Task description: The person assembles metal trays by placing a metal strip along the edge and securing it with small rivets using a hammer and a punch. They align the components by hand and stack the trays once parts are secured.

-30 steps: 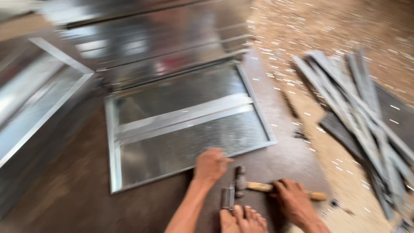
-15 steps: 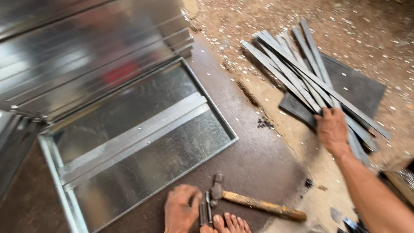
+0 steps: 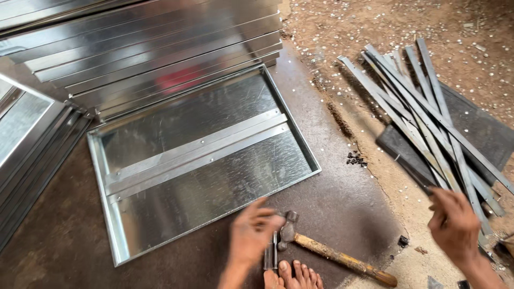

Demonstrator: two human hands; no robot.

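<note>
Head view: right hand (image 3: 454,226) fingers seemingly pinch metal strips (image 3: 423,118); left hand (image 3: 252,233) fingers spread, empty.

Head-worn camera looks steeply down, close over the metal tray (image 3: 160,166).

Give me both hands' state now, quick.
Left hand: open, fingers spread and blurred, holding nothing, just above the hammer.
Right hand: fingers curled at the metal strips; grip cannot be told.

No pkgs, labels, signs or screens in view, just bare metal, a tool and dirt floor, nothing printed.
</note>
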